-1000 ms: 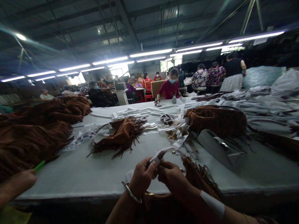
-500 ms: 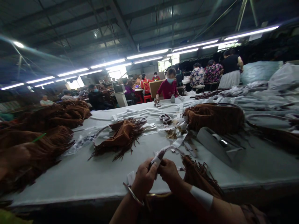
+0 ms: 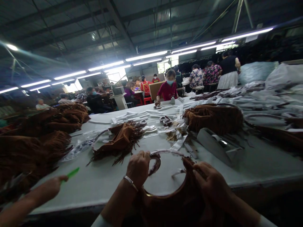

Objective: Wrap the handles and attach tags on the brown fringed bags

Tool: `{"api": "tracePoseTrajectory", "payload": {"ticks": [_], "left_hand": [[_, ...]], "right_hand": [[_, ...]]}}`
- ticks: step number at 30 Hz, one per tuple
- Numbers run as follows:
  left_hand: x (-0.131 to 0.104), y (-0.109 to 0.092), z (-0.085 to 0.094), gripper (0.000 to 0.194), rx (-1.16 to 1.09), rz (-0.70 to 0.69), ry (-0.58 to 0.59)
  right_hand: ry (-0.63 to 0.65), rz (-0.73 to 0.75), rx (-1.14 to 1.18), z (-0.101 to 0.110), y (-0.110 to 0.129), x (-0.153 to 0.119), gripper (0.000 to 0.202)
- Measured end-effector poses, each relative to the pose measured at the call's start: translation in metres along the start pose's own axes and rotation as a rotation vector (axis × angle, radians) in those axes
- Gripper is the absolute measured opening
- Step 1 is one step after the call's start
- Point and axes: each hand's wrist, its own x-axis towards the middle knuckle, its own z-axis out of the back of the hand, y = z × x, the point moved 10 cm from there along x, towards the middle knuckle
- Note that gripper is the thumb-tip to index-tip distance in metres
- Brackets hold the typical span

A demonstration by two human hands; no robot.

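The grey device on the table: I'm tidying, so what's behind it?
Behind the grey device lies a brown bag, its top and much of its fringe in view. Whatever is low down, right behind the device, is covered.

Left hand (image 3: 139, 168): one, back uppermost, fingers (image 3: 145, 154) curled in a close grip. Left wrist (image 3: 126, 190): about straight. Left forearm (image 3: 115, 203): rising rightward from the lower edge. Right hand (image 3: 210, 179): one, thumb and fingers pinched together, pointing inward. Right forearm (image 3: 243, 208): rising leftward from lower right. Hands set apart, left slightly higher.
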Motion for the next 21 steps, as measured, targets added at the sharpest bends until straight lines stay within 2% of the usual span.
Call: {"api": "tracePoseTrajectory", "payload": {"ticks": [3,5,8,10,13,14,16,17,19,21], "left_hand": [[0.010,0.007,-0.016,0.022,-0.053,0.033,0.046],[0.018,0.015,-0.019,0.019,-0.161,0.060,0.046],[0.031,0.022,-0.001,0.015,-0.254,0.060,-0.007],[0.039,0.017,0.023,0.014,-0.244,0.053,-0.038],[0.051,-0.005,0.070,0.015,-0.193,0.021,-0.068],[0.055,-0.014,0.087,0.017,-0.171,0.012,-0.078],[0.063,-0.033,0.121,0.019,-0.120,0.002,-0.108],[0.067,-0.043,0.137,0.020,-0.093,-0.004,-0.125],[0.076,-0.062,0.168,0.023,-0.046,-0.022,-0.166],[0.085,-0.080,0.198,0.023,-0.011,-0.064,-0.204]], "right_hand": [[-0.061,-0.112,-0.035,0.020,-0.054,-0.024,0.033],[-0.036,-0.260,0.011,0.019,-0.089,-0.047,0.045],[-0.001,-0.356,0.076,0.013,-0.112,-0.078,0.057],[-0.071,-0.369,0.091,0.018,-0.118,-0.094,0.065],[-0.128,-0.534,0.181,0.013,-0.142,-0.127,0.074],[-0.089,-0.602,0.233,0.003,-0.151,-0.139,0.077],[0.083,-0.682,0.367,-0.029,-0.157,-0.160,0.081],[0.194,-0.674,0.455,-0.048,-0.150,-0.167,0.082],[0.403,-0.584,0.678,-0.081,-0.120,-0.171,0.084],[0.511,-0.485,0.911,-0.096,-0.079,-0.161,0.091]]}}
